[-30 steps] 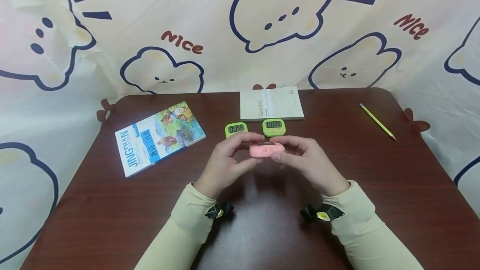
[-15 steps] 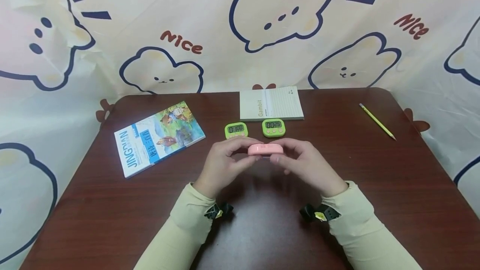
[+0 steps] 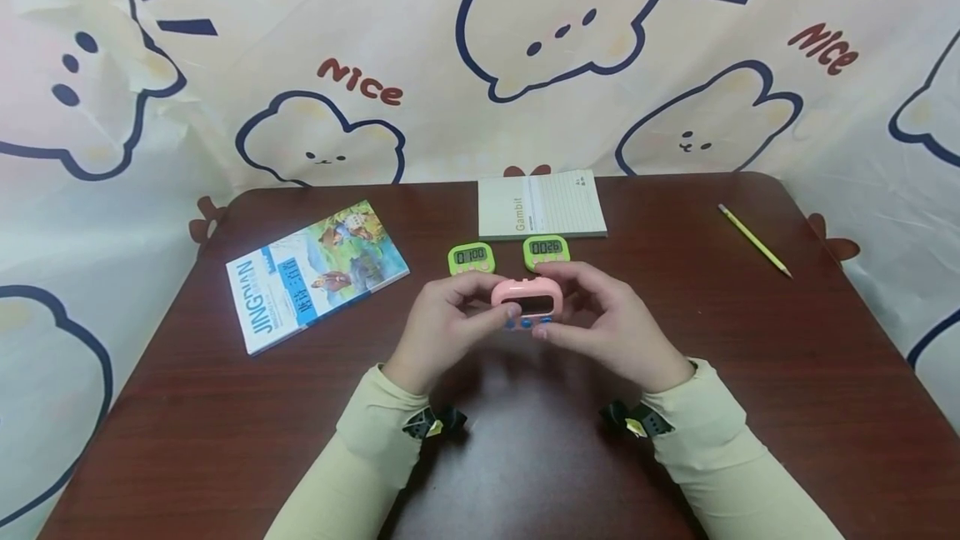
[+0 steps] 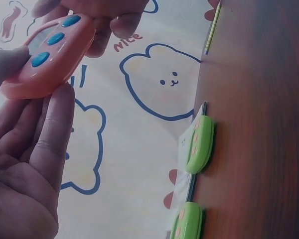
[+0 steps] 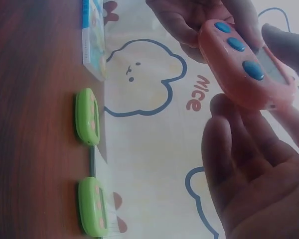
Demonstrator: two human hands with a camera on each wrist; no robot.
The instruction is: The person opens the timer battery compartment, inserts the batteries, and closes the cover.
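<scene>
A pink digital timer (image 3: 537, 304) is held up off the table between both hands, its dark display turned toward the head camera. Three blue buttons (image 5: 235, 44) line its lower front, also clear in both wrist views. My left hand (image 3: 435, 327) grips the timer's left side, thumb across the front face beside the display and fingers behind. On the other side, my right hand (image 3: 626, 332) holds the timer with the thumb at its lower right edge and the fingers at its back and top. Just beyond the hands stand two green digital timers (image 3: 471, 257), (image 4: 200, 144) showing digits.
A pale notebook (image 3: 542, 205) marked "Gambit" lies behind the green timers. A colourful book (image 3: 318, 277) lies at the left of the brown table (image 3: 787, 357), and a yellow pencil (image 3: 754, 241) at the right. A cartoon-printed curtain (image 3: 450, 23) surrounds the table's back and sides.
The pink timer has been turned in the hands from edge-on to face-on, so its display and blue buttons now show. Digits on the green timers have counted up. Both hands stay nearly in place.
</scene>
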